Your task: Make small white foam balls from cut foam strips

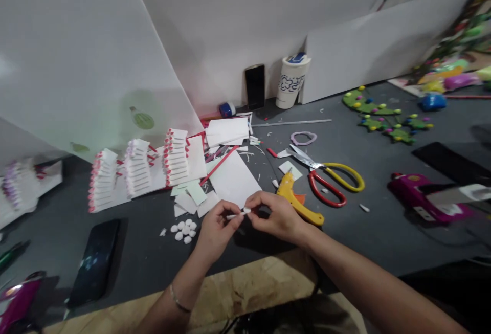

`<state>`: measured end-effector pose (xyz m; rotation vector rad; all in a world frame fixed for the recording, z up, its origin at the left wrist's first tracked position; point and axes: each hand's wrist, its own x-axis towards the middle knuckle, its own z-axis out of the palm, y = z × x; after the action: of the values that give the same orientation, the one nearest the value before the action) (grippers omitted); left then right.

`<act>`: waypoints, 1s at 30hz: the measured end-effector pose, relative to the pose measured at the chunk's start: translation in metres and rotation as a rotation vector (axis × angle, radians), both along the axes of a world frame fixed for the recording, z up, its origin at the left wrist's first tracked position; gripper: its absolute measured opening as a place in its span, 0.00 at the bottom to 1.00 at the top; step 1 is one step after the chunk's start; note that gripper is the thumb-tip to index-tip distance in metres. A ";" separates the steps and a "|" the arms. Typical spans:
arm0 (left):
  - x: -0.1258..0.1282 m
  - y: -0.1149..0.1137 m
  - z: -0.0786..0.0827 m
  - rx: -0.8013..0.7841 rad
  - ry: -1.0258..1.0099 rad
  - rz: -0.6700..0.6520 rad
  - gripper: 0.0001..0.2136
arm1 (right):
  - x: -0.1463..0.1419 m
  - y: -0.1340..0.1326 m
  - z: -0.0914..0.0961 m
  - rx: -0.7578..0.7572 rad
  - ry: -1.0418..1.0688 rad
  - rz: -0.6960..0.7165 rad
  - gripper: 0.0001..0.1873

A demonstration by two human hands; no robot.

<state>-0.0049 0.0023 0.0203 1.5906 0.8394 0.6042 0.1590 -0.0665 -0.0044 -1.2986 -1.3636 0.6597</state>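
Both hands: pinching white strip (235, 216) – left hand (215, 232), right hand (278, 216), fingers closed.
By right hand: glue gun (295, 200), scissors (326, 183).
By left hand: white discs (182, 230).

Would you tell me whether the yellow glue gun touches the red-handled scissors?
Apart: the head view shows tabletop between the yellow glue gun and the red-handled scissors.

We find no legible text, brand or number in this view. The white cup (292, 82) near the back of the tabletop (368, 237) shows a blue pattern, no readable letters; the pale label (425, 214) on the magenta tool (410, 191) is too blurred to read.
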 end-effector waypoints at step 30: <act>-0.006 0.000 0.004 0.450 -0.001 -0.097 0.04 | 0.003 -0.008 0.008 -0.046 0.089 0.145 0.04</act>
<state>-0.0111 0.0023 0.0247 2.0241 0.6478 0.7603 0.1624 -0.0743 0.0040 -1.2004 -1.3857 0.8429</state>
